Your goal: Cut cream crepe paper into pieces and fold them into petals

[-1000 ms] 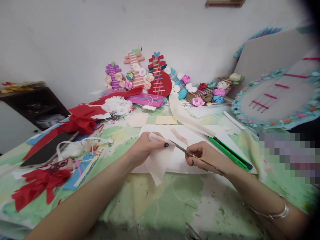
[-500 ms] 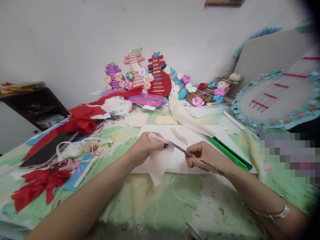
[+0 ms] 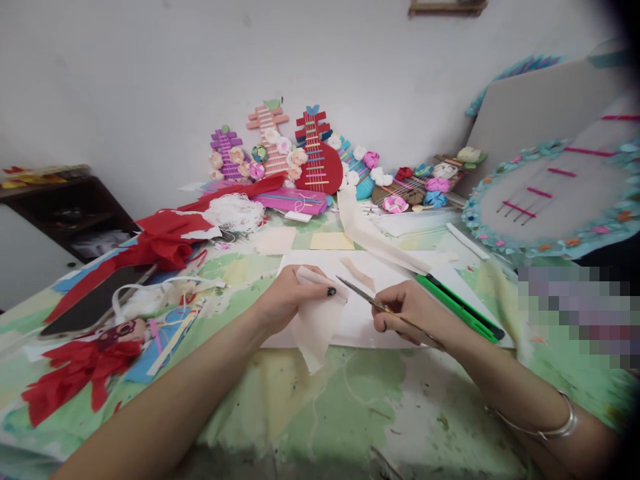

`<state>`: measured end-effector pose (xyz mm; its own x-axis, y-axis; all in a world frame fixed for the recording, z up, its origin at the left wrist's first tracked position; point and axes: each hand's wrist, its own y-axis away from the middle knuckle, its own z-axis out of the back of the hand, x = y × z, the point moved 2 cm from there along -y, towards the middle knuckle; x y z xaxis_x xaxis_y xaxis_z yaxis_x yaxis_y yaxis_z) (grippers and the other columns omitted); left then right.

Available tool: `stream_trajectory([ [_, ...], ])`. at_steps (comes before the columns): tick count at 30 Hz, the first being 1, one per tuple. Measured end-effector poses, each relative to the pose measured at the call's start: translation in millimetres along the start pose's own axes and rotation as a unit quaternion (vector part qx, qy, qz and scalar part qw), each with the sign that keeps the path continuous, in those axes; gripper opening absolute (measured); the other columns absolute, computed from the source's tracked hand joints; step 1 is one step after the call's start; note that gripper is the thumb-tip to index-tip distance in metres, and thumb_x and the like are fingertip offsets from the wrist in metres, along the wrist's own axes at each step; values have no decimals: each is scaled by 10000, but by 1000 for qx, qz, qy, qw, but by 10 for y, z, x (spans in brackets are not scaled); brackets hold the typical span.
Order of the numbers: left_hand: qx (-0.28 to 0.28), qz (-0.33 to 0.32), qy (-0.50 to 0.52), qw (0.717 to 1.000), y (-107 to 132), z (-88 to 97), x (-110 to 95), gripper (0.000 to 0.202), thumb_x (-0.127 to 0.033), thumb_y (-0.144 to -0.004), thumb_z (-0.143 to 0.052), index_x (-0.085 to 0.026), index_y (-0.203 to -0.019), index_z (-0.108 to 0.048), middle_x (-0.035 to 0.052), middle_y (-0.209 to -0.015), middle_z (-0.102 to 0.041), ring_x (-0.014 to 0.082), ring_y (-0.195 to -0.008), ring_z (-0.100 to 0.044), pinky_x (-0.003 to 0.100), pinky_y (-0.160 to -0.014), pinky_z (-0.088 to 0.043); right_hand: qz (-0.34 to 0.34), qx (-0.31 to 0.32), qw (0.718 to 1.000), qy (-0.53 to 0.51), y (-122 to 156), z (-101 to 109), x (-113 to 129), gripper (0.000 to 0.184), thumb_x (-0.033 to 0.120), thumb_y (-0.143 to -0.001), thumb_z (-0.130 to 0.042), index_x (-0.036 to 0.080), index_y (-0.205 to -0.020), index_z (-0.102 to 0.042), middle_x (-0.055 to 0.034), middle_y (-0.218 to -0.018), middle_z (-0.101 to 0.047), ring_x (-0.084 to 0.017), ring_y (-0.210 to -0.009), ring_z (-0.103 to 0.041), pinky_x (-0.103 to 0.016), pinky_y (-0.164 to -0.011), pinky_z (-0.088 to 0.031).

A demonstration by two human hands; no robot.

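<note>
My left hand (image 3: 287, 297) pinches a piece of pale cream cloth (image 3: 316, 320) that hangs down over the edge of a white sheet (image 3: 360, 317) on the table. My right hand (image 3: 413, 312) is closed on a pair of scissors (image 3: 363, 297), their blades pointing left at the cloth's upper edge, tip just right of my left thumb. A narrow cream strip (image 3: 357, 272) lies on the white sheet behind the blades.
A green utility knife (image 3: 460, 307) lies right of my right hand. Red cloth (image 3: 160, 240), white thread (image 3: 235, 210) and a doll figure (image 3: 95, 353) lie left. Small guitar-shaped crafts (image 3: 315, 153) lean on the wall. A large round blue-edged board (image 3: 555, 200) stands right.
The scissors have drawn slightly back to the right, out of the cloth's edge. My left hand and the cloth have barely moved.
</note>
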<state>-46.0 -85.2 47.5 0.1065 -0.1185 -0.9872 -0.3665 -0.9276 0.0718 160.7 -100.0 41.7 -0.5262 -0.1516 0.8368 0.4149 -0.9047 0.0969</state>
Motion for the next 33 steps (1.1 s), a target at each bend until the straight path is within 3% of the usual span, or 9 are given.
stream_trajectory([
  [5,-47,-12,50,998,-13,3,61,172,-262,-632,-781,-123,-689,-697,31,-652,-670,132,-592,-598,212,-546,-434,-11,-59,994,-90,-23,-9,-43,311,429,-664,-672,147,-587,-566,83,-336,-329,-40,-311,-257,-197,-355,-151],
  [10,-98,-30,154,983,-50,-23,137,206,-312,-670,-769,-130,-749,-713,23,-680,-682,115,-605,-610,203,-571,-475,-20,-47,984,-170,-43,-127,-29,390,384,-593,-742,116,-863,-657,100,-341,-364,-44,-301,-262,-189,-338,-155],
  [16,-139,-31,234,962,-73,-29,157,164,-199,-731,-696,-127,-877,-714,43,-821,-720,134,-707,-655,215,-636,-527,-25,-60,983,-169,-61,-181,-76,197,307,-653,-661,153,-584,-558,73,-325,-385,-50,-294,-299,-189,-323,-187],
  [19,-137,-28,242,960,-83,-13,149,153,-165,-741,-662,-113,-878,-708,49,-820,-720,139,-703,-663,233,-638,-540,-3,-77,977,-199,-54,-127,-118,189,292,-687,-640,161,-595,-541,77,-326,-381,-51,-288,-304,-187,-318,-202],
  [24,-155,-47,211,964,-83,56,115,201,-61,-608,-720,-115,-800,-698,17,-704,-700,105,-605,-637,189,-568,-504,51,-114,941,-313,-63,-25,-156,232,303,-732,-634,174,-598,-497,77,-326,-373,-55,-264,-288,-196,-295,-195],
  [26,-143,-41,200,969,-71,77,96,233,-56,-556,-726,-121,-776,-688,9,-678,-684,106,-585,-622,204,-573,-501,64,-131,926,-348,-75,8,-159,244,297,-719,-648,180,-592,-476,81,-327,-364,-54,-255,-281,-198,-288,-189],
  [29,-70,-5,154,986,-50,58,91,299,-164,-578,-718,-138,-873,-680,35,-760,-677,142,-613,-617,260,-581,-498,67,-116,922,-362,-78,26,-152,259,305,-707,-659,181,-589,-464,85,-334,-360,-48,-248,-266,-194,-282,-179],
  [31,-18,-11,66,998,-36,18,99,421,-265,-635,-722,-156,-1034,-641,87,-974,-661,184,-744,-632,286,-634,-491,58,-70,935,-343,-60,11,-139,243,304,-708,-667,171,-612,-487,90,-333,-358,-46,-249,-265,-183,-280,-166],
  [33,14,-53,-41,998,-23,-30,115,594,-297,-645,-754,-207,-1192,-545,125,-1247,-539,238,-959,-604,315,-749,-478,43,-7,953,-299,-29,-21,-123,215,307,-718,-672,157,-659,-531,91,-335,-365,-45,-256,-276,-171,-281,-170],
])
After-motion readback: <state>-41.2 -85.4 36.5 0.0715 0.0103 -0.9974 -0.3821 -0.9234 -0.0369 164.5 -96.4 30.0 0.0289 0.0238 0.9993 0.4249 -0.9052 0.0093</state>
